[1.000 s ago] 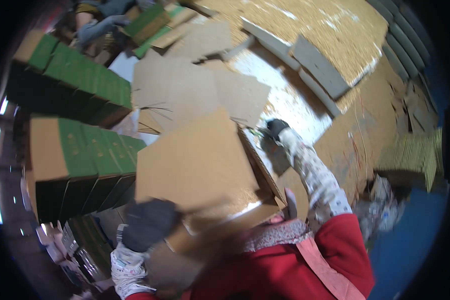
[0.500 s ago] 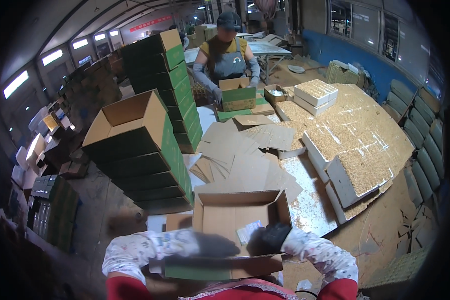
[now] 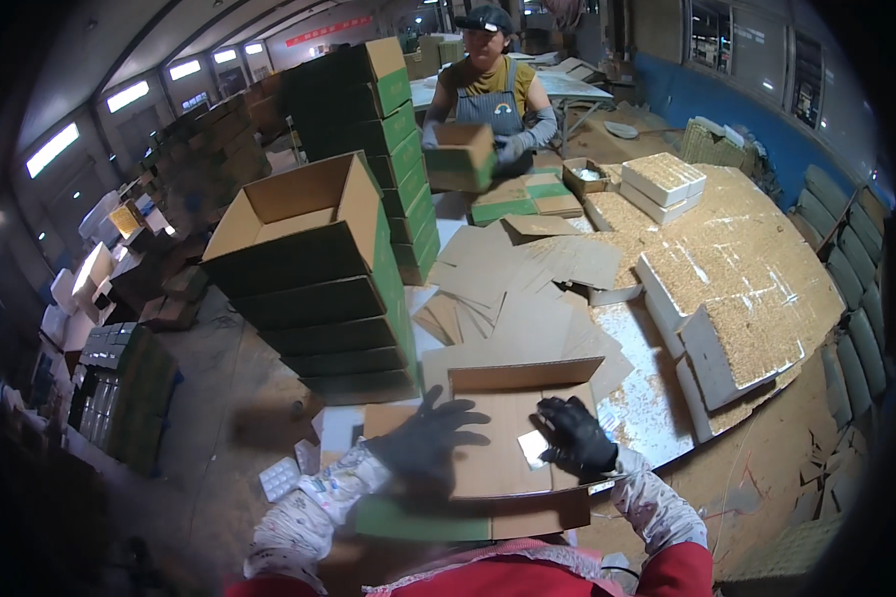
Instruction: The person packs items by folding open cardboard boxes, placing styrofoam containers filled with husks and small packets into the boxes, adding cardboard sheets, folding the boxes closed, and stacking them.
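A brown carton [image 3: 498, 408] with green outer faces lies open in front of me; its far and near walls stand up, and the side walls no longer show upright. My left hand [image 3: 433, 433], in a grey glove, is spread at the carton's left side with nothing in it. My right hand [image 3: 575, 438], in a dark glove, is over the right part of the carton. Its curled fingers pinch a small white card [image 3: 533, 450], though the exact grip is partly hidden.
Green-and-brown cartons [image 3: 338, 308] stand stacked at the left, with a taller stack [image 3: 398, 149] behind. Loose cardboard sheets [image 3: 513, 308] lie beyond my carton. Grain-covered white blocks [image 3: 727, 328] fill the right. Across the table a co-worker [image 3: 493, 90] handles a small carton [image 3: 460, 157].
My left hand has lifted off the near wall and spread open. My right hand now has the white card at its fingers. The carton's side walls have dropped. The co-worker has raised a carton.
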Available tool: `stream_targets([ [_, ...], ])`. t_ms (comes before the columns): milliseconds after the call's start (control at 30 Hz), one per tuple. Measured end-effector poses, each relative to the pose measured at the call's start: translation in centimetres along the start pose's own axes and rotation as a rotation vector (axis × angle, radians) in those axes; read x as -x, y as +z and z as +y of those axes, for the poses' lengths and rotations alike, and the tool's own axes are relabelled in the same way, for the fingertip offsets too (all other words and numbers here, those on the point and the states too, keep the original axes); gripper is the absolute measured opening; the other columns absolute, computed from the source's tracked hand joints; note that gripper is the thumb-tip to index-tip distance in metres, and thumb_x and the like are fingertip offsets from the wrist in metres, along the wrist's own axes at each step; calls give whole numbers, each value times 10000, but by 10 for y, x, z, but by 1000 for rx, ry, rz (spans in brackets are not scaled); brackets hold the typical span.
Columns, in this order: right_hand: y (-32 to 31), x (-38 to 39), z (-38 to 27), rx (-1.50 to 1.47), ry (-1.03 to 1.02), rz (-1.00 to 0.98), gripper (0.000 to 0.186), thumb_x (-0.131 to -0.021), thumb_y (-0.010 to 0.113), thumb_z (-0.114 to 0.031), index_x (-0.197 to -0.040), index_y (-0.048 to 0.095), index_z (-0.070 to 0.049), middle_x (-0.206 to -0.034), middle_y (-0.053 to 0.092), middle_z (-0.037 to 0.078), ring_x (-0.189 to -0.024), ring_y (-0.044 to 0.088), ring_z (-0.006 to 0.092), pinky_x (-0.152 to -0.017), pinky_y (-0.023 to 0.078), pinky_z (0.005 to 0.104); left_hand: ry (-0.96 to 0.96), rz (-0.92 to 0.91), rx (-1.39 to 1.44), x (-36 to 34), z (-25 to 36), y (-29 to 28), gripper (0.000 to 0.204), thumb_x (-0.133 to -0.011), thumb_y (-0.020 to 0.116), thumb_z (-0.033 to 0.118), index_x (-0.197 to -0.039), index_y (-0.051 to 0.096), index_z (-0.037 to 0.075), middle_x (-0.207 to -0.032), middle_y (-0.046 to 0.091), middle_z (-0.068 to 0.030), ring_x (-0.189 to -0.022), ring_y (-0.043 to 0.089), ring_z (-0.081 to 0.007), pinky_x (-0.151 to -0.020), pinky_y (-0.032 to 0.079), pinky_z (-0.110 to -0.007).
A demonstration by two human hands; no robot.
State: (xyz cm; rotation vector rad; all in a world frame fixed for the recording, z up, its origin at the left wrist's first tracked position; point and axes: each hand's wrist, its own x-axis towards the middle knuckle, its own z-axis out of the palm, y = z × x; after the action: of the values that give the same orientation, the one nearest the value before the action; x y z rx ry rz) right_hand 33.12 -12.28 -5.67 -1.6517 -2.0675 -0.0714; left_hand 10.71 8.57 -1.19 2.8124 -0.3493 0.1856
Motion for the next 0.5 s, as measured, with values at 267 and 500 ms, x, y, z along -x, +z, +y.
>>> stream_targets([
  [267,29,11,32,-106,151,137,717,-656,734,-324,-1233,435,-22,-1202,464,188,-1090,445,365,-893,369,440,-421,72,15,-31,24,81,957,-562,694,542,-1326,330,95,-1371,270,-189,-1305,181,-309,-1058,55,-513],
  [500,77,78,80,-1456,1184,472,723,-720,723,-301,-1285,373,-16,-1239,479,153,-1060,529,250,-842,462,331,-882,252,1316,28,35,156,762,-676,683,86,-1319,282,2,-1401,237,-192,-1252,308,-327,-1013,276,-384],
])
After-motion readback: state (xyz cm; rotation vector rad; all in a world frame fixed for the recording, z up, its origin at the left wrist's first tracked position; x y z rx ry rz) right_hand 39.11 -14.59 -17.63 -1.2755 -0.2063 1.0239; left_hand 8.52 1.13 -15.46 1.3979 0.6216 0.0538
